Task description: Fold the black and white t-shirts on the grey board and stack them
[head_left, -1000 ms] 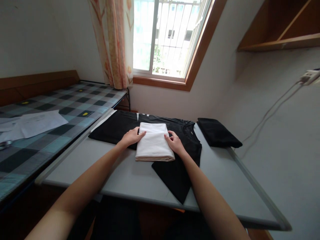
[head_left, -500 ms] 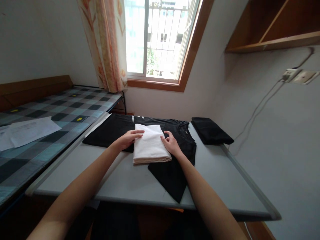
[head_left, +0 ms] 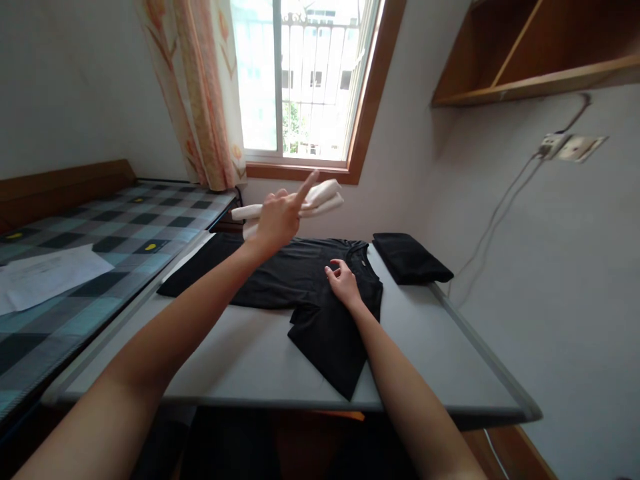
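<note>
Raised above the table, my left hand (head_left: 278, 219) grips a folded white cloth (head_left: 324, 196), its index finger pointing up and away. The cloth sags at both sides of the hand, and its middle is hidden behind the fingers. Below lies a black T-shirt (head_left: 280, 270), spread sideways with its collar to the right and one sleeve pointing toward me. My right hand (head_left: 344, 281) is on or just over the shirt near the collar, fingers loosely bent and apart, holding nothing.
A folded black cloth (head_left: 411, 259) lies at the table's back right corner. The pale table (head_left: 430, 360) has a raised grey rim. To the left stands a bed with a checked mattress (head_left: 60, 313) and paper sheets (head_left: 55, 273). A curtain (head_left: 200, 100) hangs beside the window.
My left hand has lifted the folded white cloth off the black T-shirt, up and away from me. My right hand has let go of it and stays low over the shirt.
</note>
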Demonstrator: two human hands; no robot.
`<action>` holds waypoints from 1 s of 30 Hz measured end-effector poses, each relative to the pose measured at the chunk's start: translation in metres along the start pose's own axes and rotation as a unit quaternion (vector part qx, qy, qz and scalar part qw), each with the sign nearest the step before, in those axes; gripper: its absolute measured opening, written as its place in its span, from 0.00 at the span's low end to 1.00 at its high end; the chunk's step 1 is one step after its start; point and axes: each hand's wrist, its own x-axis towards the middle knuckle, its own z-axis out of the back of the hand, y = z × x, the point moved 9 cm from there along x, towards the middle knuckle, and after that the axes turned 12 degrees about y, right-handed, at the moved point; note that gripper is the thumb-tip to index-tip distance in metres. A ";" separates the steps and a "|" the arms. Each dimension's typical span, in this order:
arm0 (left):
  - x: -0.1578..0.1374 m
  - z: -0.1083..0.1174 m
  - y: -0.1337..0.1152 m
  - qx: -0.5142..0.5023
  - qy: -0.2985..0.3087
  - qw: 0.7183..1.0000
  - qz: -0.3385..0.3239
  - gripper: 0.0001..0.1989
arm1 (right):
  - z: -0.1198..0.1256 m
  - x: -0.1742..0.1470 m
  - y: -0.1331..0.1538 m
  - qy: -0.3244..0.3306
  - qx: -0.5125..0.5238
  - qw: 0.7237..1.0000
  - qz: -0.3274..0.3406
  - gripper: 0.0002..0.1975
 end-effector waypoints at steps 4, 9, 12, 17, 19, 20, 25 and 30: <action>-0.035 -0.094 -0.052 0.055 0.104 0.988 -0.100 0.19 | 0.029 -0.008 0.000 -0.114 -0.039 0.993 -0.014 0.17; -0.086 -0.166 -0.074 0.046 0.172 0.974 -0.138 0.12 | 0.035 -0.005 -0.005 -0.140 -0.041 0.989 0.004 0.16; -0.094 -0.161 -0.066 0.017 0.160 0.975 -0.155 0.13 | 0.020 0.002 -0.010 -0.072 -0.055 0.996 0.008 0.17; -0.102 -0.152 -0.036 -0.033 0.146 0.971 -0.185 0.18 | -0.008 0.003 -0.003 0.066 -0.129 0.986 0.087 0.26; -0.107 -0.152 -0.017 -0.042 0.140 0.975 -0.169 0.18 | -0.014 0.001 -0.001 0.109 -0.148 0.975 0.122 0.30; -0.110 -0.152 -0.007 -0.047 0.135 0.977 -0.159 0.18 | -0.015 0.001 -0.001 0.124 -0.149 0.972 0.134 0.31; -0.119 -0.145 0.026 -0.059 0.096 0.984 -0.137 0.19 | -0.014 0.000 0.001 0.158 -0.133 0.966 0.156 0.24; -0.118 -0.141 0.032 -0.025 0.068 0.988 -0.140 0.11 | -0.009 0.002 0.001 0.143 -0.124 0.972 0.139 0.17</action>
